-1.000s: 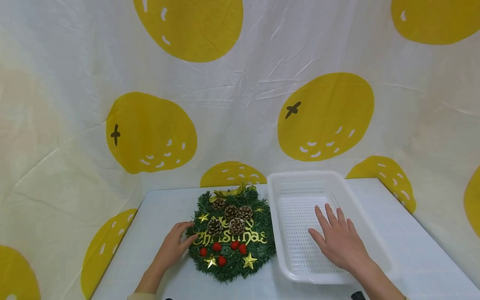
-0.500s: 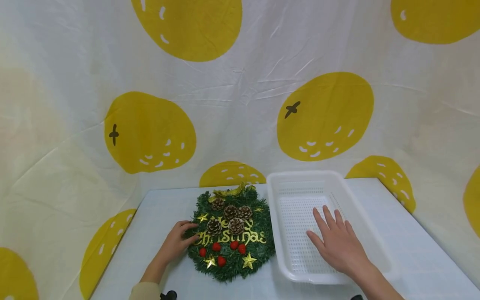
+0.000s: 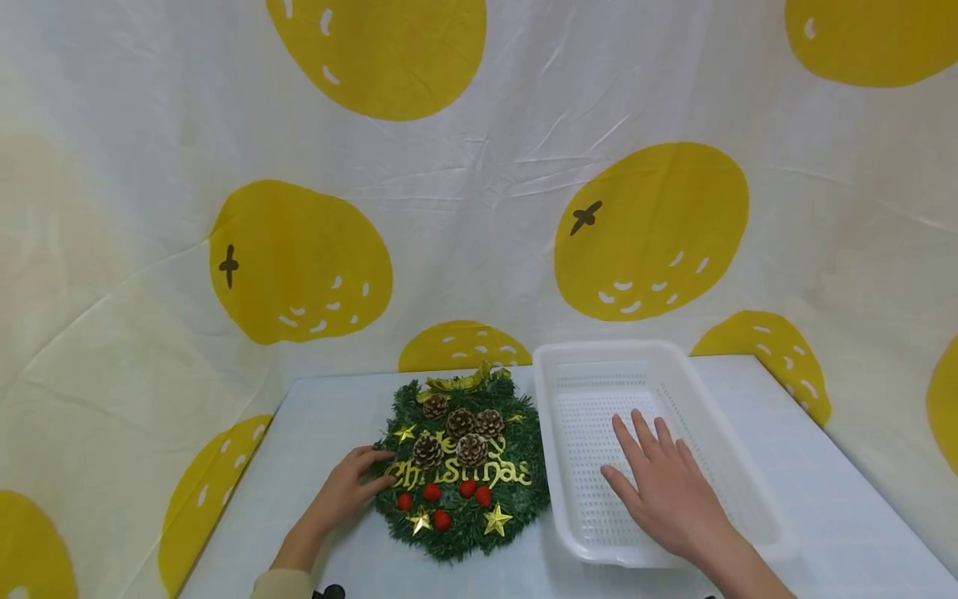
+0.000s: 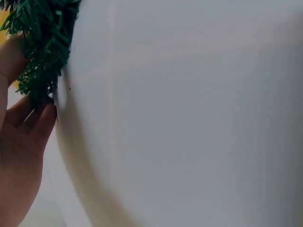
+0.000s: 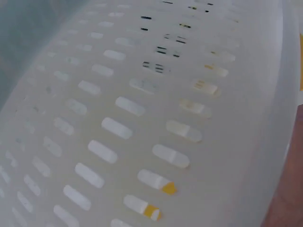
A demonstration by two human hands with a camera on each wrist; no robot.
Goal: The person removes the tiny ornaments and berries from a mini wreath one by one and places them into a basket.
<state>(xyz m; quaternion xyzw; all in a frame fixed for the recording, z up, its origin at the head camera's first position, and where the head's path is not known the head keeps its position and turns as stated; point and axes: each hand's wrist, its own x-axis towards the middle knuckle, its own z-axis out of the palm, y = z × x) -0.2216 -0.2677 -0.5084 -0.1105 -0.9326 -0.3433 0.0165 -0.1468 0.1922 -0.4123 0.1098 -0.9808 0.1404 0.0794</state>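
Note:
A green Christmas wreath [image 3: 516,516] lies on the table, trimmed with pine cones, red berries, gold stars and gold "Merry Christmas" lettering. My left hand [image 3: 346,492] holds its left edge; in the left wrist view the thumb and fingers [image 4: 43,125] meet the green tinsel from two sides. To the right stands a white perforated plastic basket [image 3: 550,449]. Over its interior my right hand [image 3: 669,499] is spread with straight fingers and holds nothing. The right wrist view is filled by the slotted basket wall, with a strip of the hand at its right edge.
A white table [image 3: 329,412] carries both things, and the basket stands close against the wreath's right side. Behind and on both sides hangs a white cloth [image 3: 479,249] printed with large yellow fruit.
My right hand has drifted slightly left over the basket. The left hand stays at the wreath's left edge, and the wreath and basket have not visibly moved.

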